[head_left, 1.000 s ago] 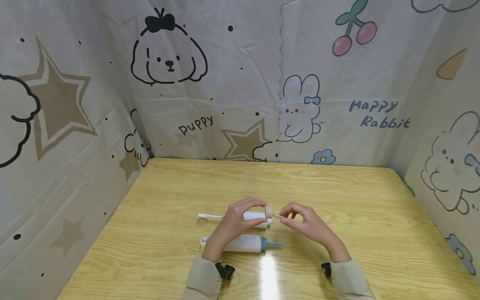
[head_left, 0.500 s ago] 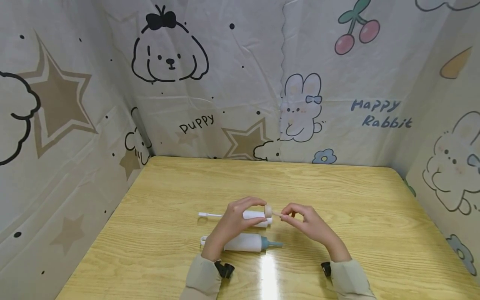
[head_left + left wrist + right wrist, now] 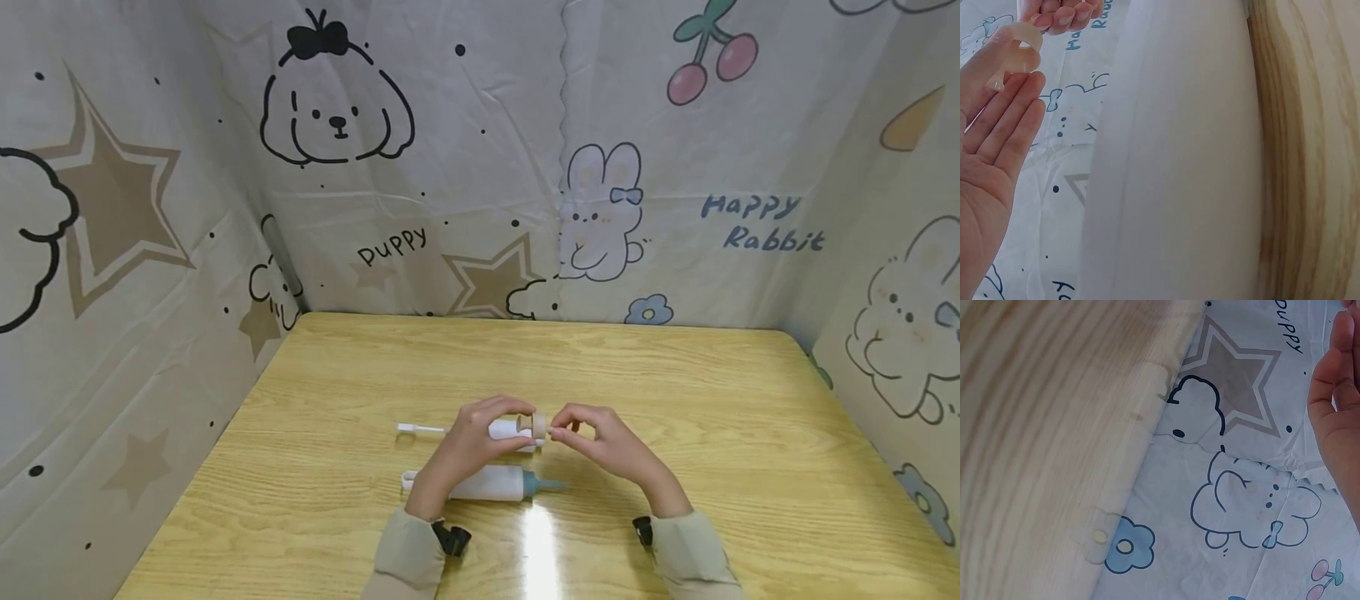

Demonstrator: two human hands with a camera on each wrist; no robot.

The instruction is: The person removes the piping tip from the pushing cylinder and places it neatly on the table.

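My left hand (image 3: 468,433) pinches a beige ring-shaped cap (image 3: 540,426) between thumb and fingers, above a white bottle (image 3: 504,430) lying on the table. A thin beige nozzle passes through the cap, and a flared beige piece (image 3: 524,423) shows on its left side. With thumb and fingertips, my right hand (image 3: 603,437) pinches the nozzle's short tip close to the cap. The left wrist view shows the cap (image 3: 1024,47) between my left thumb and fingers. In the right wrist view only part of my right hand (image 3: 1338,394) appears; what it holds is out of frame.
Nearer me lies another white bottle (image 3: 491,483) with a blue nozzle (image 3: 546,484). A white loop (image 3: 407,480) shows at its left end. A white stick with a wider flat tip (image 3: 420,430) lies left of my left hand. Printed curtains (image 3: 480,167) surround the wooden table (image 3: 675,375).
My right hand has moved left, close against the cap. Less of the nozzle shows on the right, and a flared piece now sticks out on the cap's left side.
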